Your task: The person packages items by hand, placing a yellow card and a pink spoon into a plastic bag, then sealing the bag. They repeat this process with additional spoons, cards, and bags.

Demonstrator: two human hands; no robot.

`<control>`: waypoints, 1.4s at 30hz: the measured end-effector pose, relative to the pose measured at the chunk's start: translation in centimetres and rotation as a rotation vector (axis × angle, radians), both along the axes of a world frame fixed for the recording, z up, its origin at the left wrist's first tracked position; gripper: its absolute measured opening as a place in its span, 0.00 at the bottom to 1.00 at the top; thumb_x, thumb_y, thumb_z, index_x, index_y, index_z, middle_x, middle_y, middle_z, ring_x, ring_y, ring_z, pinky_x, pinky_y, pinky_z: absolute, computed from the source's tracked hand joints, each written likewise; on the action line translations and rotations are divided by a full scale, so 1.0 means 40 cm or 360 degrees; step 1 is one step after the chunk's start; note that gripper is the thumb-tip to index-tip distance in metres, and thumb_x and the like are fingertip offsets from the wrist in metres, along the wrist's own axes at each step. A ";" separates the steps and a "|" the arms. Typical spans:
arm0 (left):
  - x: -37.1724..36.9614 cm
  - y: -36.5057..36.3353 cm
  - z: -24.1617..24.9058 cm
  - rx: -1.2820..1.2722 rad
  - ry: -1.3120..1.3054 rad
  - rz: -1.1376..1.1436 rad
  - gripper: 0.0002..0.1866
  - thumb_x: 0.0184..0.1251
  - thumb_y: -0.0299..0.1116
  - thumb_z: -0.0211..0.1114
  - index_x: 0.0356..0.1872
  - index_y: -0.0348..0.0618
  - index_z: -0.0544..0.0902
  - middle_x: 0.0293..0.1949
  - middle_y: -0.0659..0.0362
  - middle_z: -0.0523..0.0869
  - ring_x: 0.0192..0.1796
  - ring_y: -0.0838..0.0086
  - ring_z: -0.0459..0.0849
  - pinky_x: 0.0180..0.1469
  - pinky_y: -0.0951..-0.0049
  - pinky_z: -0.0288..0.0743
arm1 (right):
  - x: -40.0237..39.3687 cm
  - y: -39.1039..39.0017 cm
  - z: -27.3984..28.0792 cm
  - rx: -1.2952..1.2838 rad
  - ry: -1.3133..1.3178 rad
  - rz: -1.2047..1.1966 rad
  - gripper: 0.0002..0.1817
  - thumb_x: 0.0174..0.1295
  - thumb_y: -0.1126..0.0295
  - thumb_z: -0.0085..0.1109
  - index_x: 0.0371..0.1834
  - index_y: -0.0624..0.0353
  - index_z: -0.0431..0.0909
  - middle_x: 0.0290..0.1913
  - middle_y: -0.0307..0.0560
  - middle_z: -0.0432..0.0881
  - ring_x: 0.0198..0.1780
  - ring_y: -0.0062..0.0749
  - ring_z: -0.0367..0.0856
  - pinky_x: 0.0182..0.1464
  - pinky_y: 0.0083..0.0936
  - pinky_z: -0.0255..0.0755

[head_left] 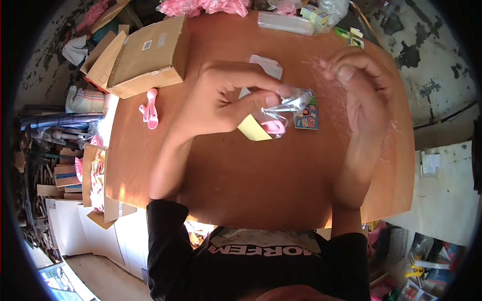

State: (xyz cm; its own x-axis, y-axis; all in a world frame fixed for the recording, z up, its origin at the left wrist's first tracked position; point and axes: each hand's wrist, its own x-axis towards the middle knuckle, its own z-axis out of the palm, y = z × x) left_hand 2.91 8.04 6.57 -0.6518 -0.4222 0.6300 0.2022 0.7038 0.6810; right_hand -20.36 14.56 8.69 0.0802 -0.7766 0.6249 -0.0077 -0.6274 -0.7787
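Note:
My left hand point(228, 98) reaches over the middle of the table with thumb and index finger pinched on the top of a small clear plastic bag point(296, 103). Inside the bag, a pink plastic piece point(273, 127) and a yellow card point(253, 129) show through. Raised at the right, my right hand point(364, 83) has its thumb pressed against its fingertips. Fine clear strands shimmer around it, and I cannot tell what it pinches. Behind the bag lies a blue printed card point(307, 118). A pale packet point(268, 65) rests beyond my left hand, partly hidden by it.
Pink measuring spoons point(150, 109) lie at the left, near a closed cardboard box point(145, 60). Along the far edge are pink bundles point(203, 6), a stack of clear sleeves point(285, 23) and green-handled scissors point(344, 33). An open carton point(95, 175) stands beside the table's left edge.

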 end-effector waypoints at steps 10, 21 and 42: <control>-0.034 0.011 -0.029 0.0422 -0.0161 0.0242 0.10 0.67 0.21 0.65 0.48 0.32 0.85 0.37 0.58 0.89 0.37 0.84 0.82 0.39 0.82 0.79 | 0.042 0.024 0.016 -0.0473 0.1032 -0.0560 0.07 0.52 0.75 0.69 0.34 0.61 0.84 0.38 0.44 0.83 0.38 0.35 0.82 0.41 0.29 0.75; -0.048 0.043 -0.013 0.0322 -0.0363 0.0225 0.12 0.64 0.19 0.65 0.49 0.31 0.85 0.39 0.57 0.89 0.38 0.85 0.82 0.41 0.78 0.80 | 0.066 0.027 -0.015 -0.0512 0.1350 -0.0872 0.02 0.48 0.73 0.66 0.25 0.58 0.82 0.31 0.40 0.79 0.36 0.38 0.80 0.40 0.34 0.75; -0.029 0.021 -0.010 0.0436 0.0397 0.0416 0.08 0.67 0.26 0.66 0.43 0.33 0.86 0.36 0.58 0.89 0.38 0.80 0.85 0.38 0.80 0.78 | -0.517 -0.061 -0.143 0.0427 -0.0394 -0.0141 0.13 0.65 0.63 0.56 0.46 0.60 0.80 0.43 0.54 0.85 0.46 0.44 0.84 0.50 0.39 0.76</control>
State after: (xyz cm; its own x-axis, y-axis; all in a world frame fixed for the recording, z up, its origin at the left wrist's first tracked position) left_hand 1.77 8.87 6.17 -0.3438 -0.7253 0.5964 0.2231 0.5539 0.8022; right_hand -41.05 12.12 2.96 -0.1226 -0.9126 0.3900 0.1564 -0.4059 -0.9004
